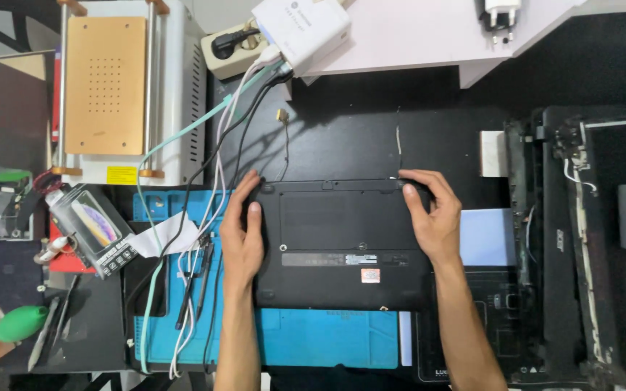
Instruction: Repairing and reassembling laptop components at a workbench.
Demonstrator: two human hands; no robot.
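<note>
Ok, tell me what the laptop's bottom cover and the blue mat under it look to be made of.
Laptop bottom cover: probably matte black plastic, since it shows a dull, even sheen and moulded panel lines. The left hand and right hand grip its sides.
Blue mat: likely silicone or rubber, with a flat, non-reflective surface and moulded compartments.

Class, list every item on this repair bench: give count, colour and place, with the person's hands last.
laptop: 1, black, underside up, centre
mat: 1, blue, beneath laptop
cables: several, white, black and green, left of laptop
heating plate machine: 1, white with tan plate, top left
phone box: 1, dark, left
blower bulb: 1, green, lower left
dismantled laptop: 1, black, right
left hand: on laptop's left edge
right hand: on laptop's upper right corner
</note>
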